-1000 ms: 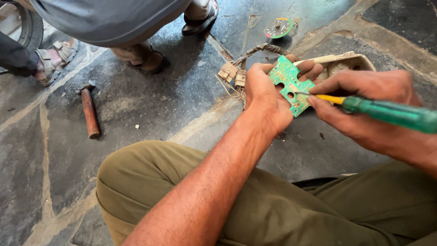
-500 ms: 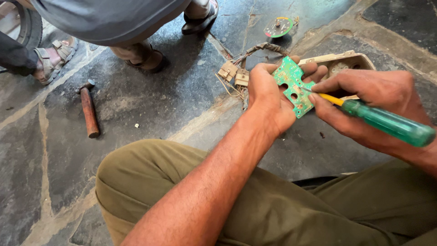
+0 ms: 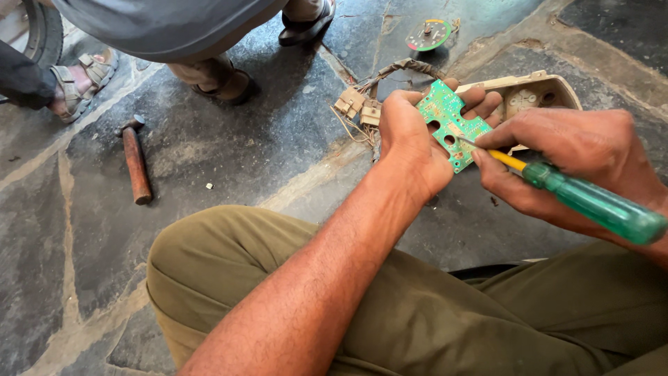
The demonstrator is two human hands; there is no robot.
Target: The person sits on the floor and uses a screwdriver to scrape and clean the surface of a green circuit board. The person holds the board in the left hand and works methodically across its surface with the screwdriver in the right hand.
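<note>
Floor: dark stone slabs [image 3: 229, 146] with pale mortar seams; the person sits cross-legged on it, olive trousers filling the lower frame.
Left hand: the left hand [image 3: 410, 143] is closed around a green circuit board [image 3: 451, 120], thumb over the near edge, fingertips showing behind its far edge.
Right hand: the right hand [image 3: 563, 163] is wrapped tight around a green-handled screwdriver [image 3: 591, 202], its tip touching the board's face near a round hole.
Board position: at about 1 o'clock from the raised knee, held above the floor, just in front of a beige plastic housing [image 3: 529, 94].
Wiring: a bundle of wires with tan connectors [image 3: 358, 108] lies at 9 o'clock of the board.
Technique: judged from the grip, keeping the tip square in the fastener, pressing lightly and bracing the board against the palm should prevent slipping across the tracks.
Elsewhere: a hammer [image 3: 134, 161] at 9 o'clock, well apart; a round dial face [image 3: 428, 33] at 12 o'clock; another person's sandalled feet [image 3: 76, 80] at 10 o'clock.
</note>
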